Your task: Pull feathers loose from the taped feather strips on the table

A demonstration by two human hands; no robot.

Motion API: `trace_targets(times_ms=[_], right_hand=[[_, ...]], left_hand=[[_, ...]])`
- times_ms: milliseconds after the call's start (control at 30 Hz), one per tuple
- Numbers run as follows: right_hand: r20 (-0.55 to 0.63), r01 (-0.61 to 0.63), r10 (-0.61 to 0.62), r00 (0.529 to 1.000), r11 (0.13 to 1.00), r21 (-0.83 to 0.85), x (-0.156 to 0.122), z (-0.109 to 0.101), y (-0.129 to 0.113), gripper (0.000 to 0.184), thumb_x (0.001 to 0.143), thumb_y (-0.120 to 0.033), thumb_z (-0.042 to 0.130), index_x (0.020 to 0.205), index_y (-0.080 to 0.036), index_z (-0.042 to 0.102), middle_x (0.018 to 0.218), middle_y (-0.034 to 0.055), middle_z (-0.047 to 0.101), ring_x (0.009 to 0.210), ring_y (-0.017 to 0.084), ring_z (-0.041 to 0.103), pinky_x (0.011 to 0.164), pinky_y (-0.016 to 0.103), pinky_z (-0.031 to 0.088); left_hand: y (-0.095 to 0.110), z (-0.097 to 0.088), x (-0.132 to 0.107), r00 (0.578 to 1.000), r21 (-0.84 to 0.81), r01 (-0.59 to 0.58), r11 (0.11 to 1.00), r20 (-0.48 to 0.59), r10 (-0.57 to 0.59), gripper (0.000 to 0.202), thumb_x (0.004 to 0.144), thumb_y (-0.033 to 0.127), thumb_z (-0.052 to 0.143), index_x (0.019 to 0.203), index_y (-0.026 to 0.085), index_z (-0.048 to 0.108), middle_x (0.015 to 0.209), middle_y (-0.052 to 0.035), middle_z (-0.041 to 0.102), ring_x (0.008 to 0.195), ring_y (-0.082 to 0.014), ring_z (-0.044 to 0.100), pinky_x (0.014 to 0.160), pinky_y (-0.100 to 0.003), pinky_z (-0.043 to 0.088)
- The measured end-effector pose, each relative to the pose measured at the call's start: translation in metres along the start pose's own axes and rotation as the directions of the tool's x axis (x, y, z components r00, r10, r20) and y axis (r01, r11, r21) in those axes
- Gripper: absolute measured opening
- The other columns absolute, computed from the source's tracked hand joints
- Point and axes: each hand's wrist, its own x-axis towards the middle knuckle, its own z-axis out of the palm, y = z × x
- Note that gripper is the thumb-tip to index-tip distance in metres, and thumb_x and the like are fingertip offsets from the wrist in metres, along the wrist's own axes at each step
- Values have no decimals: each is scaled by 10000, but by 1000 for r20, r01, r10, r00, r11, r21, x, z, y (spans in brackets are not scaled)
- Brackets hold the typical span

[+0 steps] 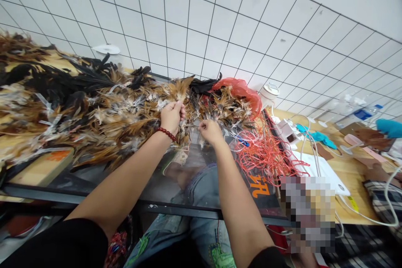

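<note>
My left hand (172,117), with a dark red bead bracelet (166,134) on its wrist, is closed in a pinch on a small bunch of brown feathers (180,88), its tips fanned upward. To its right, my right hand (210,131) has thumb and finger pressed together over the dark glossy surface. Whatever may be between those fingers is too small to make out. A thick heap of brown, white and grey feathers (116,123) spreads under and left of my left hand. Longer black feathers (91,73) lie behind it.
A red plastic bag (241,90) with more feathers sits behind my right hand. Tangled red strings (260,155) lie to the right. Further right are a white power adapter (286,132), cables and a white board (320,171). Another person's plaid clothing (361,243) shows at lower right.
</note>
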Motion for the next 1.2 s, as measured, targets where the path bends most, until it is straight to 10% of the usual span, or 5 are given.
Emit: trace_targets(times_ms=[367,533,900,1100,1200], right_hand=[[-132,-34,168,977,733,679,10,-10,7,201,694,-380,626,744,-187,658,653,-23,602,572,114,477,623,251,403],[-336,-106,172,926,973,207,4,-14,8,163,744,-254,593,870,-200,682,885,48,674,808,173,585,782,289,435],[10,-14,19,1000,945,-327,-12,8,-26,177,842,-217,512,854,-198,687,1014,142,685,948,266,620,819,375,415],[-145,-41,70,987,980,197,2,4,-6,102,821,-148,474,808,-194,564,842,43,660,810,162,600,764,292,449],[-63,-85,172,983,734,674,6,1,-9,80,749,-164,577,811,-198,539,691,-28,632,624,106,573,625,226,448]], left_hand=[[1,1,-3,1000,2,13,1000,22,-13,237,857,285,570,659,161,531,522,41,497,427,-53,441,418,-173,323],[1,2,-3,1000,-6,10,1000,18,-10,231,858,268,574,658,157,537,519,41,495,423,-50,436,410,-170,317],[3,4,-9,999,-20,9,1000,46,-8,222,874,195,521,660,146,551,507,39,499,414,-50,438,403,-169,320],[2,3,-7,1000,-34,8,999,30,-7,219,858,238,569,663,142,546,511,37,497,415,-52,443,398,-166,319],[1,3,-6,999,-30,15,999,36,-14,231,844,272,597,661,142,547,508,39,498,409,-50,442,398,-164,322]])
